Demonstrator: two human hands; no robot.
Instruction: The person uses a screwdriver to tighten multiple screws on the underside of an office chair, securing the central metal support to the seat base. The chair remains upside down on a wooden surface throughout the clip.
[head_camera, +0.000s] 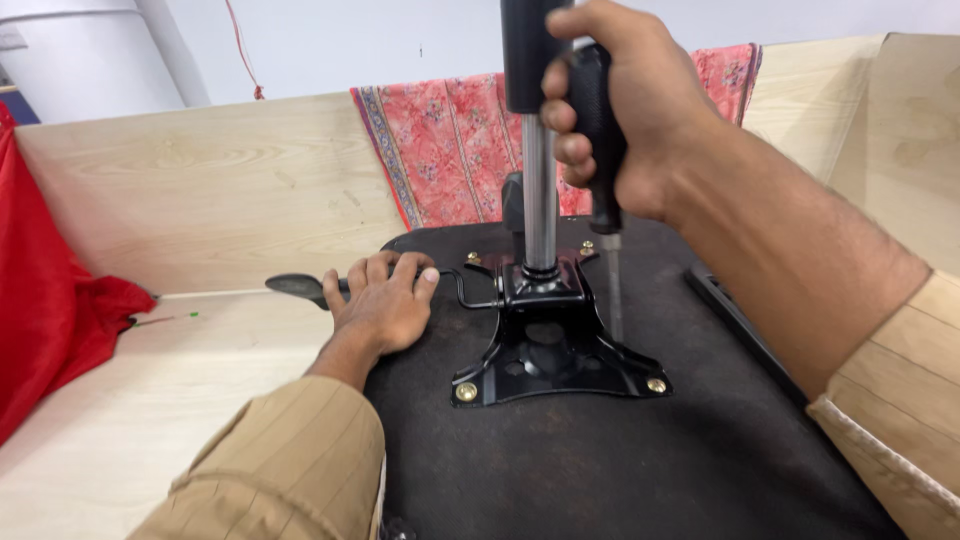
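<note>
An upturned office-chair seat (600, 460), black underneath, lies on a light wooden surface (120, 400). A black metal mechanism plate (545, 350) is fixed to it with brass bolts (466, 391), and a gas-lift cylinder (538, 190) stands upright from it. My right hand (630, 110) grips a black-handled screwdriver (598, 140), held vertically with its tip down by the plate's right side. My left hand (385, 305) rests flat on the seat's left edge, over the black adjustment lever (295, 287).
Light wooden panels (220, 180) wall the work area at the back and right. A pink patterned cloth (450, 150) hangs over the back panel. A red cloth (45, 290) lies at the left. A black armrest part (735, 310) sits on the seat's right side.
</note>
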